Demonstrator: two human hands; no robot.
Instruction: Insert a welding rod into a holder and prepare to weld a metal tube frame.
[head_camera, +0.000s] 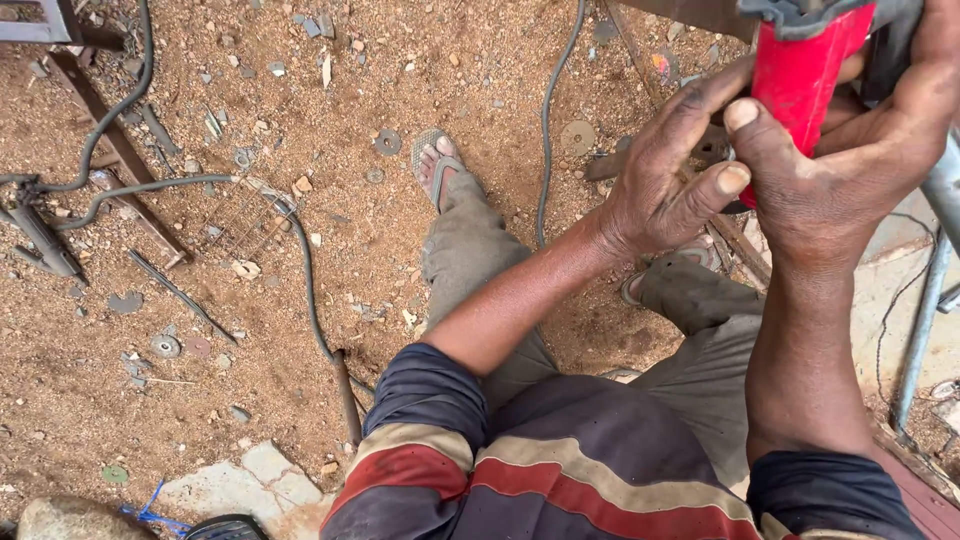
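two bare hands work at one red power tool (800, 70) held up at the top right of the view, its grey head cut off by the upper edge. the right hand (840, 170) is wrapped around the red body from the right, thumb pressed against its front, gripping it firmly. the left hand (670, 180) is half curled, fingers reaching up to the base of the tool where a small dark metal part sits; whether it pinches that part cannot be told. below them the person's two legs in grey trousers show, with one sandalled foot (435, 160) set forward on the sandy ground (300, 330) and the other mostly hidden under the left wrist. two striped sleeves, navy, cream and red, fill the bottom edge. on the ground lie at least three dark cables, one long cable (545, 130) running up beside the foot. about four round metal discs are scattered about, one disc (388, 142) just left of the foot. one rusty angle iron (120, 160) lies at the left.
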